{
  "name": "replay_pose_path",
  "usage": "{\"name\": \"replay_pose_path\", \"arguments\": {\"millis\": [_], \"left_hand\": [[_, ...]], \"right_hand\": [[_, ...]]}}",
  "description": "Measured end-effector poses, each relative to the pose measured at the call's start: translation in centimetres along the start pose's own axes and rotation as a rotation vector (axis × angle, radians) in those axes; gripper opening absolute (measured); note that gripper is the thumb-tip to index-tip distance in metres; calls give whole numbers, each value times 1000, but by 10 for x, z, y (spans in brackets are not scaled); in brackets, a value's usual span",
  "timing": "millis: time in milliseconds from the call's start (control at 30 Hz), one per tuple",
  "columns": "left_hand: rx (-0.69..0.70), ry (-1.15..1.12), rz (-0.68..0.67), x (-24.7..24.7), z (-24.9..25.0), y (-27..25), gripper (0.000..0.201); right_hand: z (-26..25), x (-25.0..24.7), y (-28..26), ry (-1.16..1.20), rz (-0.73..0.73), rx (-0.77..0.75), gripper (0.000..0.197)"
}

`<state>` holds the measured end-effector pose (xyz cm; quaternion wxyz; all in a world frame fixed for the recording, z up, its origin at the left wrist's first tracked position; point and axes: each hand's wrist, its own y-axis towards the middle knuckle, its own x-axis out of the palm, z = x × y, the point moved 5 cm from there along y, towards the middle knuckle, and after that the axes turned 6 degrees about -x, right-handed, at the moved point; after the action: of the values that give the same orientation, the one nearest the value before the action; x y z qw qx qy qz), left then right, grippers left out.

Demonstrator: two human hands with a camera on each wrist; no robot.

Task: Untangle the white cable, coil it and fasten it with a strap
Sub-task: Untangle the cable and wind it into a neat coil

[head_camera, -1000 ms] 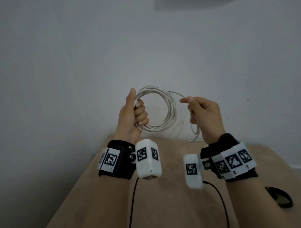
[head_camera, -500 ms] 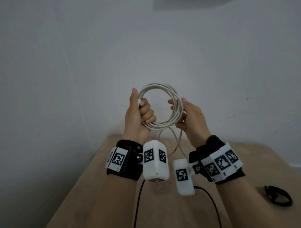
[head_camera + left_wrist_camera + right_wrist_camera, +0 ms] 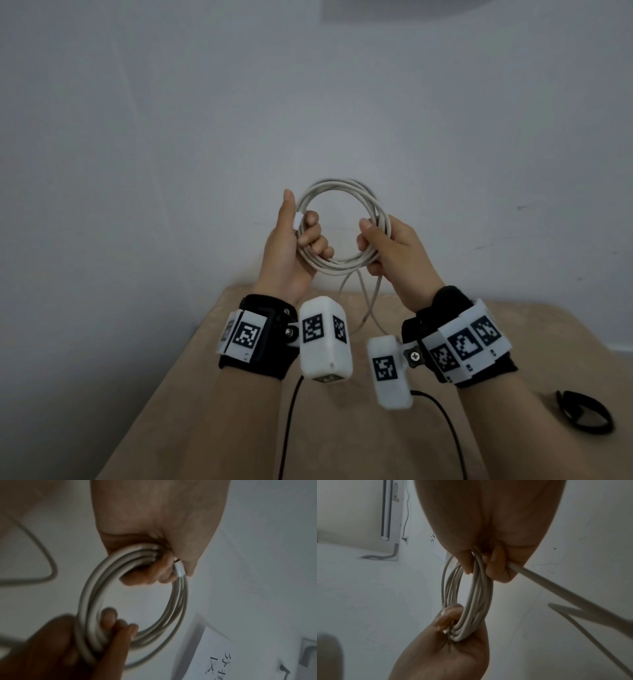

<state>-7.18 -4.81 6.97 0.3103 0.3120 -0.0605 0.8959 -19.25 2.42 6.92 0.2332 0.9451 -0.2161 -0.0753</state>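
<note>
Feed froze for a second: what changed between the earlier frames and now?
The right hand swung its pinched strand left onto the coil of white cable and now grips the coil's right side. The left hand stayed gripping the left side; the black strap stayed on the table.

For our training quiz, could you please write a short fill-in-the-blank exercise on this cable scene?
1. The left hand grips the white cable, wound into a ____.
2. The right hand holds the coil's ____ side.
3. The black strap lies on the ____.

Missing words: coil; right; table
</note>
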Motion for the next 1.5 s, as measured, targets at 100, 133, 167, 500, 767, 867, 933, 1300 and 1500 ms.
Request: {"name": "replay_pose_path", "arguments": {"millis": [100,133,167,500,767,867,933,1300,1500], "left_hand": [[-14,177,-3,-15,5,1,65],[-14,247,-2,-20,8,1,69],[-23,304,-9,-23,10,0,71],[19,831,-113,-14,12,-10,33],[-52,980,-207,-5,0,-13,22],[-63,943,-199,-4,-1,-12,25],[-9,950,-174,-3,1,-11,24],[201,509,16,-22,27,-7,30],[210,358,61,-29,31,-8,30]], "right_hand": [[0,-6,1,-82,-38,2,20],[0,-8,1,-108,-59,2,20],[1,-9,1,-131,-81,3,20],[-3,-6,-4,-445,-344,-23,27],[-3,0,-7,-593,-470,-32,27],[-4,-1,-7,-541,-446,-35,23],[-4,-2,-7,-497,-404,-49,18],[-16,-39,-2,-259,-15,-20,30],[-15,-46,1,-307,11,-74,22]]}}
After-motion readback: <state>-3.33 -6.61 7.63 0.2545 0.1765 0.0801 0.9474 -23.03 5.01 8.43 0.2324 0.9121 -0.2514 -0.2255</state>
